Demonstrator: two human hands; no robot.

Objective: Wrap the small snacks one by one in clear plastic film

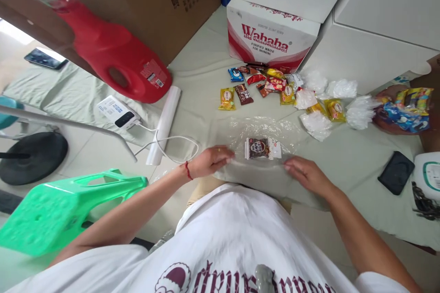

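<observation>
A pale green cloth (206, 68) covers the floor, with bare light tiles (103, 146) showing at the left; a large brown cardboard box (154, 4) stands at the back beside white cabinets (378, 18); a green plastic stool (62, 210) lies tipped at the lower left; soft daylight falls evenly across the room

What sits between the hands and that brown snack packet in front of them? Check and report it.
Only the clear plastic bag: the brown snack packet lies inside it, so the film covers the packet. The left hand and the right hand both rest on the bag's near edge, either side of the packet. Nothing else lies between them.
</observation>
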